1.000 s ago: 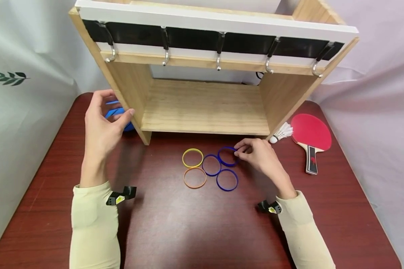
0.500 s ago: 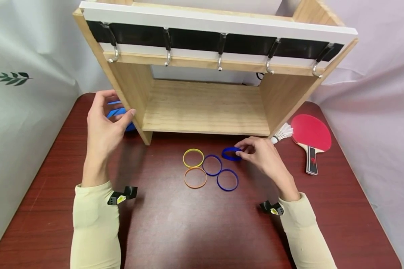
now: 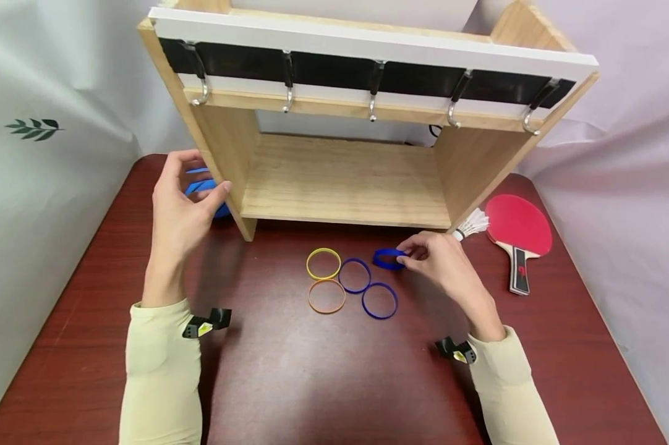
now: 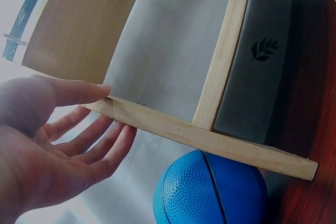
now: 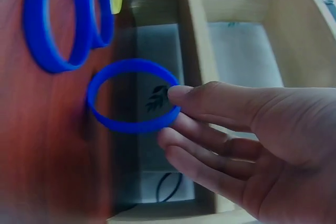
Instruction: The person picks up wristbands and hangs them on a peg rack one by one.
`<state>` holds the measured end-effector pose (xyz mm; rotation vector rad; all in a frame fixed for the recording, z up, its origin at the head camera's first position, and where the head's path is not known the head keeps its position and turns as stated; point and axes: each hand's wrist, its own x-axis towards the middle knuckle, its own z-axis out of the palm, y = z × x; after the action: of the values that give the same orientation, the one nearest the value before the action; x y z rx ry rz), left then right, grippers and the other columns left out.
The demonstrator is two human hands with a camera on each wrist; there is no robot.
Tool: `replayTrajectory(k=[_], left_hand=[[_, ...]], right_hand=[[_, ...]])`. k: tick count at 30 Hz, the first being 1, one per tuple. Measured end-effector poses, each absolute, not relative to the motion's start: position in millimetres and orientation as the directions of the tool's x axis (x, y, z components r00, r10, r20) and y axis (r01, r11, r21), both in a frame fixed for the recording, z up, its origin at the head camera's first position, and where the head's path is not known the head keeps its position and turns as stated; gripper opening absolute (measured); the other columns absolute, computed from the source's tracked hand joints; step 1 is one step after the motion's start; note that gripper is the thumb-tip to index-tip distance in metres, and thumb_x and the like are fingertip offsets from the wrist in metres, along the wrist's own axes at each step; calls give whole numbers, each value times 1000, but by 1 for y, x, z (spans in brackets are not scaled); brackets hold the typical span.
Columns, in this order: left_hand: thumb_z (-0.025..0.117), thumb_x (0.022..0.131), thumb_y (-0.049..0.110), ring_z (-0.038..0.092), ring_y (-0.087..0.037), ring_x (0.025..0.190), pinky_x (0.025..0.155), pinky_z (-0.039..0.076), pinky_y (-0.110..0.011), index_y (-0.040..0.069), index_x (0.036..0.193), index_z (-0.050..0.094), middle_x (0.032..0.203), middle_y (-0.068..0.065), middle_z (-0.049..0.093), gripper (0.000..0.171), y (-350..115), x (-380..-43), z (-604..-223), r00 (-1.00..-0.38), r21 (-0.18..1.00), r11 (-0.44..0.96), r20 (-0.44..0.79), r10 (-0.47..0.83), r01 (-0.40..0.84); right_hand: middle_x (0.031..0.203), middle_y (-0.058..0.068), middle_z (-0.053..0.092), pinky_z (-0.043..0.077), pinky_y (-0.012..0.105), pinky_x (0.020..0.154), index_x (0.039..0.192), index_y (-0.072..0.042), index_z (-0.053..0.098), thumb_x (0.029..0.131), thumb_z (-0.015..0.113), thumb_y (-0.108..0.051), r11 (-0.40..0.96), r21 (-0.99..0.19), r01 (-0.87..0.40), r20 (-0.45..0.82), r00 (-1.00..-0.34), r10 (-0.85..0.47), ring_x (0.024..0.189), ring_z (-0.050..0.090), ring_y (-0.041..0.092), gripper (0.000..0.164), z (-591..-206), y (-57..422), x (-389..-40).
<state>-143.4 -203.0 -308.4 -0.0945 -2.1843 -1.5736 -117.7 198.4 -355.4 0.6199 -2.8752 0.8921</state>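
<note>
Between thumb and fingertips, my right hand [image 3: 440, 259] pinches a blue silicone wristband [image 3: 389, 259]. That band is tilted up on edge; the right wrist view shows the thumb on its near rim. My left hand [image 3: 181, 210] holds the left side panel of a wooden shelf with hooks [image 3: 340, 179], thumb on the inner face and fingers outside. To the left of the held band lie two more blue wristbands [image 3: 380, 301], a yellow wristband [image 3: 323, 264] and an orange wristband [image 3: 326, 296], flat on the dark red table [image 3: 290, 377].
Several metal hooks [image 3: 372, 108] hang along the shelf's front top rail. Behind my left hand is a blue ball [image 4: 210, 192]. A shuttlecock [image 3: 473, 224] and a red table tennis paddle [image 3: 518, 225] lie on the right. Pale cloth surrounds the table.
My right hand has tilted the blue wristband up from lying flat and shifted it slightly right. The left hand keeps its place on the shelf panel; the head view has shifted a little.
</note>
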Motion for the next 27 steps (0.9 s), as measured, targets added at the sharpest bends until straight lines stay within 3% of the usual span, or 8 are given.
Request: replayTrajectory(k=[6,11,15,18,21,27], left_hand=[[74,82,-2,60,-19,102,81,53,-22,6,127,53,121,-7,58,50,-203,-145,-310,-904,887,352,381,-195,298],[74,83,0,61,-18,102,81,53,-22,6,128,52,121,-8,59,51,-202,-145,-310,-905,889,346,381,-190,301],[74,83,0,61,-18,103,81,53,-23,6,128,53,120,-8,59,50,-202,-143,-308,-904,891,334,383,-187,308],[74,84,1,62,-19,104,82,54,-24,6,128,52,121,-8,59,49,-201,-141,-307,-904,892,329,383,-188,309],[73,84,-1,62,-20,104,82,54,-24,4,127,52,120,-9,59,49,-199,-138,-303,-903,894,321,384,-191,312],[69,85,-4,62,-28,106,83,54,-26,-3,125,50,119,-17,58,44,-190,-119,-280,-899,880,359,396,-189,312]], right_hand=[[80,-10,68,52,22,60,94,-15,76,81,82,-15,684,-570,-455,262,-890,-374,67,64,4,14,-336,182,-112],[85,-11,70,55,25,64,99,-19,77,83,80,-23,530,-715,-455,270,-880,-392,72,66,6,16,-318,148,-118],[92,-1,73,57,32,67,101,-13,77,84,80,-18,240,-890,-387,280,-881,-381,75,69,24,18,-298,107,-125],[97,12,72,58,41,66,102,-1,75,84,77,-5,-12,-942,-336,317,-876,-364,75,67,32,19,-276,73,-125],[101,20,70,58,46,64,104,3,73,84,75,0,-198,-927,-319,369,-869,-330,78,67,32,20,-259,42,-127],[105,18,70,58,46,69,106,1,73,88,71,1,-458,-844,-280,416,-880,-228,92,68,31,19,-244,0,-142]])
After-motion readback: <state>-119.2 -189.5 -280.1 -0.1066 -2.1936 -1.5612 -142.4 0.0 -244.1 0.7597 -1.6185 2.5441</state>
